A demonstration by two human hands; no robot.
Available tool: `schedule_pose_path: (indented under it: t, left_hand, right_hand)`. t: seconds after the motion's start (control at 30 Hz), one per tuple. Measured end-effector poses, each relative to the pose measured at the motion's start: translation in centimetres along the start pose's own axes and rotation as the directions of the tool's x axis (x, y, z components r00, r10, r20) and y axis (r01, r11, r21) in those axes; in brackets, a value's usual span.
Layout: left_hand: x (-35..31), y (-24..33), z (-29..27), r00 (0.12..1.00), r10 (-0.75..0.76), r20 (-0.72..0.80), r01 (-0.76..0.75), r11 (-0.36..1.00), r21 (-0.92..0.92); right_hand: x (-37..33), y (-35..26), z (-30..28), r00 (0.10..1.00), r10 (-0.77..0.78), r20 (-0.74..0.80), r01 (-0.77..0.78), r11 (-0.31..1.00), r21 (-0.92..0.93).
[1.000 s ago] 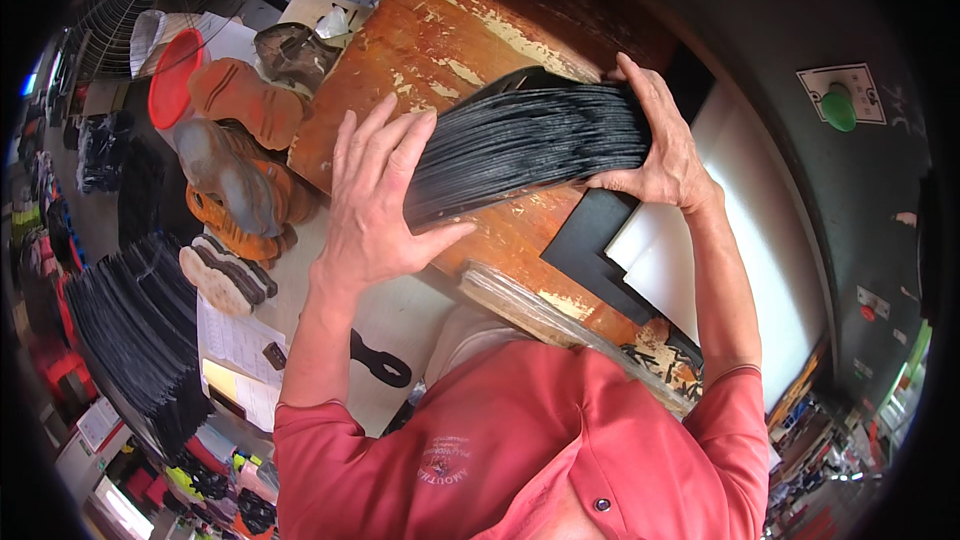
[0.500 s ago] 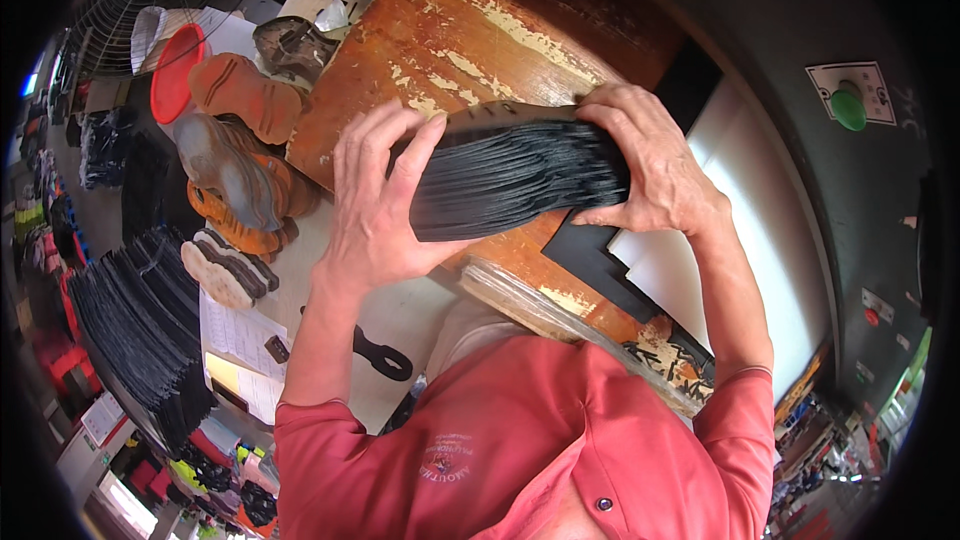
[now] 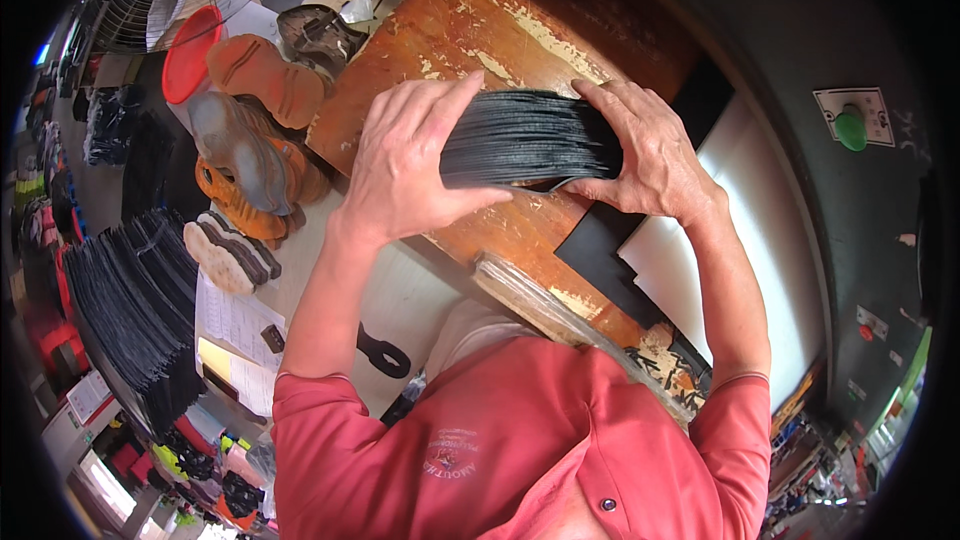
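Observation:
Between my two hands is a thick stack of thin black cut sheets, layered edge to edge. My left hand grips its left end, thumb stretched along the lower side and fingers over the far side. At the other end my right hand is closed round it, thumb beneath and fingers on top. One sheet at the stack's lower side bows a little away from the others. The stack is over the worn brown wooden board; whether it touches the board I cannot tell.
Left of the board lie shoe-sole-shaped pieces, a red oval piece and small insole shapes. Farther left stands a big pile of black sheets. A dark machine wall with a green button rises at right. Papers lie lower left.
The stack has turned from slanted and fanned to nearly level, its layers now more even. My left hand has moved up and to the right; the right hand stays round its end.

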State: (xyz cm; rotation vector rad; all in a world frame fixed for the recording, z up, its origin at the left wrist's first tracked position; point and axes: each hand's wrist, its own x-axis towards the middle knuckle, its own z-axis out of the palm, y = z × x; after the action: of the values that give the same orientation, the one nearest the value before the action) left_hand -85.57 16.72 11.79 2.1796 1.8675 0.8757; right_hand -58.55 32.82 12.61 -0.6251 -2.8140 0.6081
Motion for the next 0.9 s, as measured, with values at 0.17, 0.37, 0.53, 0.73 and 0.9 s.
schedule_pose_path:
  t: [0.17,0.37,0.53,0.73,0.9]
  left_hand:
    - [-1.7,-0.9,-0.1,0.998,-0.006,-0.057,0.006,1.0,0.004]
    - [-1.6,-1.3,1.1,0.993,0.046,-0.11,-0.041,0.998,0.046]
    - [-2.1,-0.9,1.0,0.992,0.071,-0.103,-0.073,0.997,-0.018]
    - [-2.8,-2.9,0.7,0.987,0.05,-0.151,-0.06,0.996,-0.063]
    - [-3.5,-3.3,1.5,0.987,-0.014,-0.159,-0.013,0.986,-0.168]
  right_hand:
    - [0.1,-0.5,-0.2,1.0,-0.02,0.012,0.02,0.999,-0.034]
    - [1.5,-3.1,0.4,0.998,-0.046,0.05,0.05,0.996,-0.072]
    - [2.1,-3.7,1.3,0.999,-0.046,-0.012,0.044,0.991,-0.129]
    - [2.1,-3.3,0.9,0.997,0.03,0.073,-0.023,0.996,-0.088]
    - [2.0,-3.3,0.4,0.998,-0.049,0.05,0.055,0.991,-0.119]
